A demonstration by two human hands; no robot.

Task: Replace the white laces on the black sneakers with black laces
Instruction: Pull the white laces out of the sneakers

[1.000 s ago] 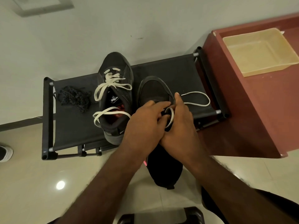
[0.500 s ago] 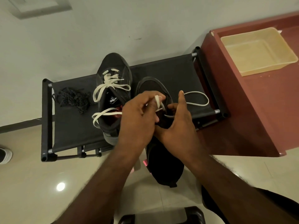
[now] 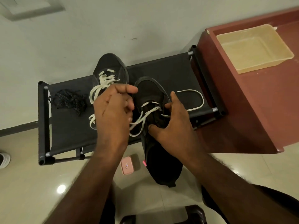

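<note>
Two black sneakers lie on a black fabric rack (image 3: 169,71). The right sneaker (image 3: 159,149) hangs over the rack's front edge, and its white lace (image 3: 145,117) is partly pulled out of the eyelets. My left hand (image 3: 113,113) pinches a loop of that lace and holds it out to the left. My right hand (image 3: 174,125) grips the sneaker at its tongue opening. The lace's free end (image 3: 194,101) curls on the rack to the right. The left sneaker (image 3: 110,68) still carries its loosened white lace (image 3: 103,84). A bundle of black laces (image 3: 69,101) lies at the rack's left end.
A maroon cabinet (image 3: 252,110) stands right of the rack with a beige plastic tray (image 3: 284,52) on top. A small pink case (image 3: 127,165) lies on the tiled floor under the rack's front. A white shoe tip (image 3: 4,159) shows at the far left edge.
My left hand has drawn the white lace out leftward, away from the right sneaker. My right hand opened up and now steadies the sneaker. More of the lace is out of the eyelets.
</note>
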